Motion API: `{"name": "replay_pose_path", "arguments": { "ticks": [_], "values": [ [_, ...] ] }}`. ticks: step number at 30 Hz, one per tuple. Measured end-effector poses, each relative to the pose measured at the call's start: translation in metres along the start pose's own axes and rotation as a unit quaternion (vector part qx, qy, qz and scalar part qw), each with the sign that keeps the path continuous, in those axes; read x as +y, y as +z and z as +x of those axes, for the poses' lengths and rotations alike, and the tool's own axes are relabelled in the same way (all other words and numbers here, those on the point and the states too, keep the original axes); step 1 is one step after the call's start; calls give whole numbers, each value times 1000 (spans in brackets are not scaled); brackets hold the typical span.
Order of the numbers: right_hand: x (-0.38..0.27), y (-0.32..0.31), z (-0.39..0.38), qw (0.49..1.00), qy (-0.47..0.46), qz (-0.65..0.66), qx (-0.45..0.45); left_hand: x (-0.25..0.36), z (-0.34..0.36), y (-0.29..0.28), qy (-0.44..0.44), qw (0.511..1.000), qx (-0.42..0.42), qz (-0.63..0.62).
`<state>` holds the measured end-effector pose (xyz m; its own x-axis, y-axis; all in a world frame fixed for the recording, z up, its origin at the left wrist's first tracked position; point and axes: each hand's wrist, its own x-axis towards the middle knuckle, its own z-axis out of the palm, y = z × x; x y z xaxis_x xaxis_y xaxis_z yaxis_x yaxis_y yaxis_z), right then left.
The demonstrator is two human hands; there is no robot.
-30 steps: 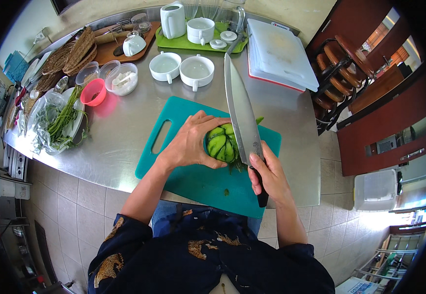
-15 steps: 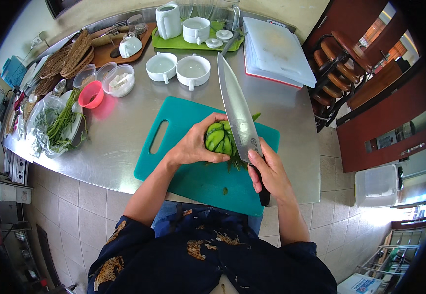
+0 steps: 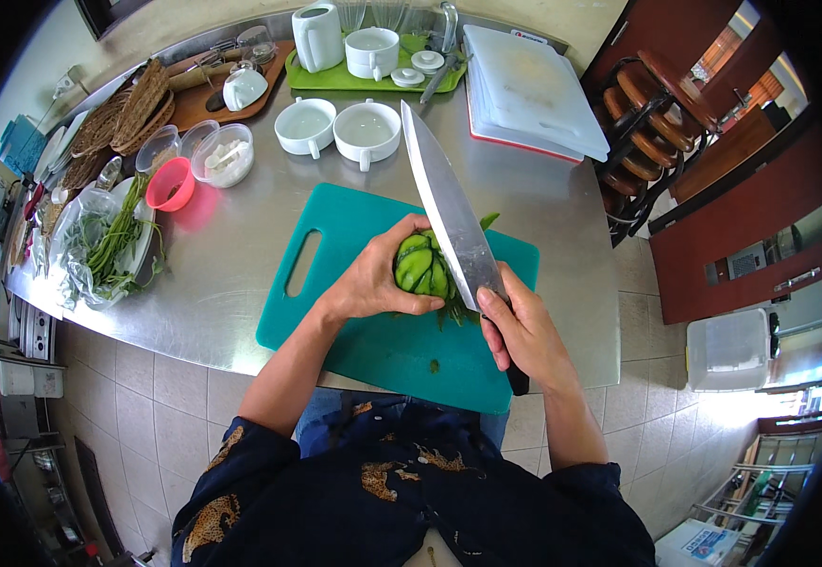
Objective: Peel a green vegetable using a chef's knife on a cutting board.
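My left hand (image 3: 383, 269) is closed around a bundle of glossy green vegetable pieces (image 3: 422, 268) with rounded, overlapping lobes; I cannot make out their exact kind. In my right hand (image 3: 522, 326) is the black handle of a large chef's knife (image 3: 449, 203). Its broad steel blade slants up and to the left, lying beside or over the right side of the bundle; whether it touches is unclear. Thin green bits stick out behind and below the blade. Beneath both hands lies a teal cutting board (image 3: 373, 354) with a slot handle at its left, bearing a small green scrap (image 3: 434, 366).
Two white cups (image 3: 368, 132) stand beyond the board. At left are a pink bowl (image 3: 171, 183), clear tubs (image 3: 223, 156) and a plate of bagged greens (image 3: 113, 248). White cutting boards (image 3: 531, 90) are stacked far right, beside a green tray (image 3: 364, 83) with a white pitcher (image 3: 317, 40).
The knife blade has tilted slightly further left, its tip shifting left. My left hand keeps its hold on the green bundle with hardly any movement.
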<state>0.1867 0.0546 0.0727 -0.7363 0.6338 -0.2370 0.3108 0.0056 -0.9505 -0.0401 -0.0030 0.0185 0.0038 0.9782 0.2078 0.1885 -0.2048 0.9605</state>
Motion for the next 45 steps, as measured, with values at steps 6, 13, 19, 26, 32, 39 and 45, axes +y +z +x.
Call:
{"name": "replay_pose_path", "arguments": {
  "ticks": [6,13,19,26,32,39,45],
  "values": [
    [-7,5,1,1000,-5,-25,11,-2,0,-1,4,1000,4,5],
    [-21,8,5,995,-14,-94,8,2,1,-2,-20,999,-27,18],
    [-5,18,5,996,-36,-61,50,1,2,2,4,1000,-3,-3],
    [-3,4,20,995,16,93,-20,0,2,-3,1,1000,-15,3],
    [12,11,27,997,-54,59,-6,-16,3,-9,-33,995,-14,-88],
    [21,19,29,996,-74,57,8,-23,-1,-14,-67,984,-11,-165],
    [19,20,28,997,-58,58,11,-26,-1,-14,-71,981,-6,-178]
  ]
}}
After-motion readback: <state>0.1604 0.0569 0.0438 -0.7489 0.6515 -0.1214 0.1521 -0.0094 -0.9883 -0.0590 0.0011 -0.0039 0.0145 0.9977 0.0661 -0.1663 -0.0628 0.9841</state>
